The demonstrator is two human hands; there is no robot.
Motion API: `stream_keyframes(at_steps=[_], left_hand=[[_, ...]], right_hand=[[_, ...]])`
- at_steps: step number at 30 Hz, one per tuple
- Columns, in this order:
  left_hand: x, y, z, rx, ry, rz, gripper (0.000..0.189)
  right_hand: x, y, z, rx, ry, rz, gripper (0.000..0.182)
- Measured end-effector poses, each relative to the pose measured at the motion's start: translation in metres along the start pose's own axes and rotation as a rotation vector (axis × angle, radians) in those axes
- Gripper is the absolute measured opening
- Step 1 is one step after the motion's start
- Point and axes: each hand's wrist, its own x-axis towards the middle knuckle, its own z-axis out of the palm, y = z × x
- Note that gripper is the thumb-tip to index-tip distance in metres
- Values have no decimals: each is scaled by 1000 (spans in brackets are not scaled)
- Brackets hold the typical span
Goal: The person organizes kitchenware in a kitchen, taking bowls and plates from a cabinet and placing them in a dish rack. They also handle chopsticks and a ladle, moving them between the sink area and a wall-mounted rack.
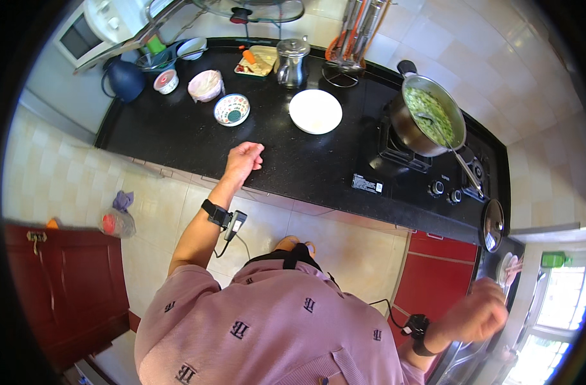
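Observation:
My left hand (245, 159) is closed in a loose fist at the front edge of the black countertop (283, 166), with nothing seen in it. Beyond it stand a patterned bowl (232, 110) and a white plate (315, 111). My right hand (483, 315), blurred and curled, is held out at the lower right, near the sink side; whether it holds anything is unclear. On the gas stove (403, 166) at the right, a metal pot (411, 125) holds chopped greens, with a ladle (461, 163) leaning in it.
A steel pitcher (293, 62), a tray with a carrot (255, 61), a covered bowl (206, 86), a lidded cup (166, 82) and a blue jug (123, 80) line the back. A utensil rack (341, 72) stands by the wall. A glass lid (493, 225) rests at the counter's right corner.

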Motion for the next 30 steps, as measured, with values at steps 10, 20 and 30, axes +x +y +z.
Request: stream_keyframes(at_steps=[10,20,30], left_hand=[[32,16,-93,-196,204,-248,25],[141,-9,-96,-92,121,-337,38],[112,-13,-111,111,-266,-90,29]], right_hand=[[-84,119,48,71,-272,695,14],[-163,125,130,112,-670,988,15],[-296,133,193,-402,-795,1160,27]])
